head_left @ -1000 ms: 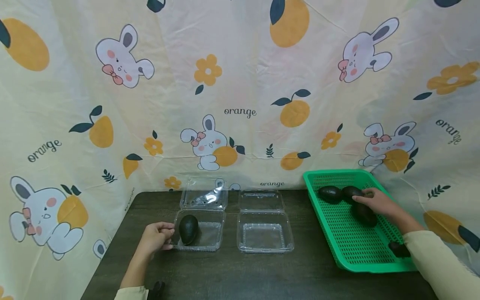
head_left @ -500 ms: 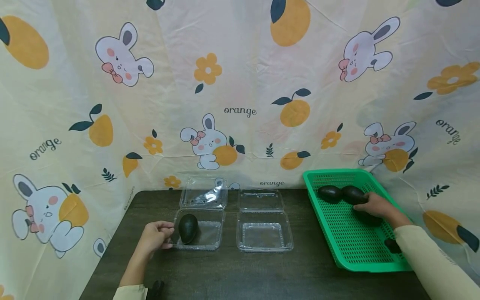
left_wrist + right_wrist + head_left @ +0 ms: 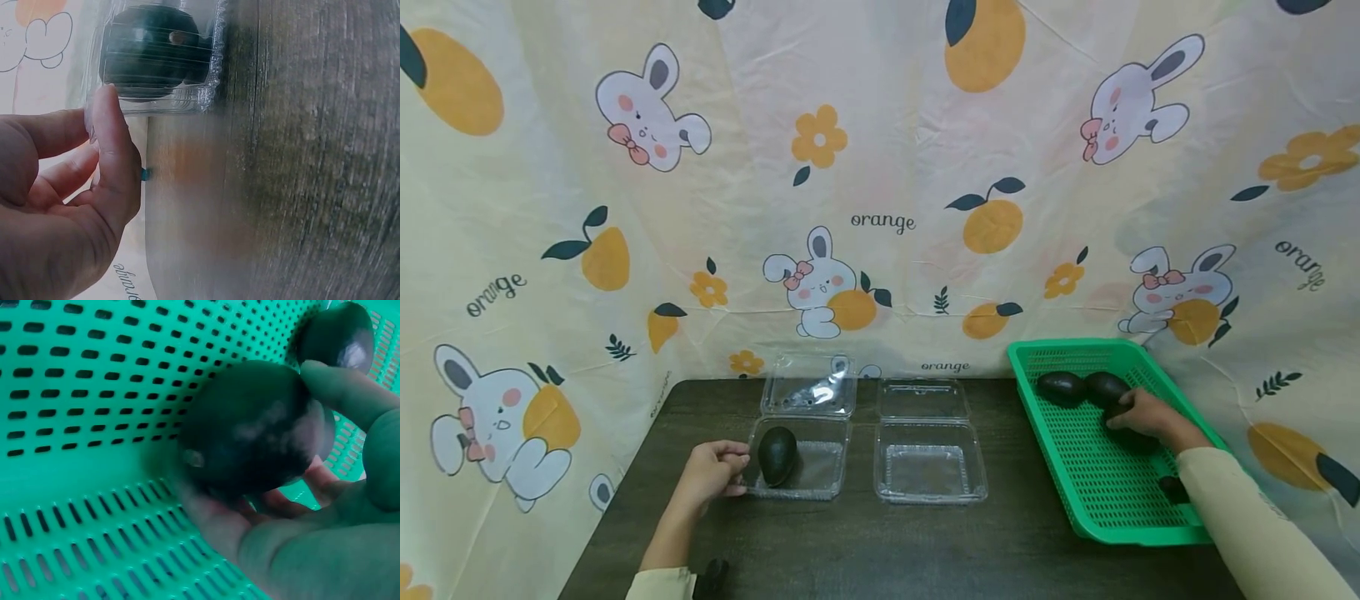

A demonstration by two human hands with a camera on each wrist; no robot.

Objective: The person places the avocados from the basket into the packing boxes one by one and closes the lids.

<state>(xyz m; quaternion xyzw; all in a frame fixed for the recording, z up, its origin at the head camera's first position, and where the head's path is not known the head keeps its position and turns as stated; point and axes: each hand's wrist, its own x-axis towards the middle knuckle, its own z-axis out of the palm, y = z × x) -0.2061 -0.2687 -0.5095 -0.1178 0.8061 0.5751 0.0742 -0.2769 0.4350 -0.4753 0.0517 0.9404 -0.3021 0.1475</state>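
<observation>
Green basket: landmark; sits on the dark table (image 3: 880, 550) at its right side, perforated floor and walls, bare floor toward the near end (image 3: 1097, 500).
Right hand: (image 3: 1142, 412) inside the basket, thumb to one side and fingers curled beneath, gripping one avocado.
Gripped avocado: (image 3: 250, 428) dark, within the basket, low, close to the perforations; partly hidden by the hand in the head view. Can't tell if it has lifted clear of the floor.
Other basket avocados: two, at the basket's far end. The outer one (image 3: 1060, 389) is nearest the left wall; the inner one (image 3: 1103, 389) lies side by side with it, next to the right hand.
Second box: (image 3: 925, 477) clear plastic, just left of the basket, lid (image 3: 922, 402) folded back to the far side.
Left box: (image 3: 826, 467) same type, farther left of the basket, past the second box; lid (image 3: 797, 396) folded back too.
Boxed avocado: (image 3: 777, 457) in the left box, on the side away from the basket.
Left hand: (image 3: 711, 473) farthest left of the basket, fingertips pinching the left box's outer wall.
Cloth: (image 3: 887, 125) rabbit-and-orange print, hangs behind the basket.
</observation>
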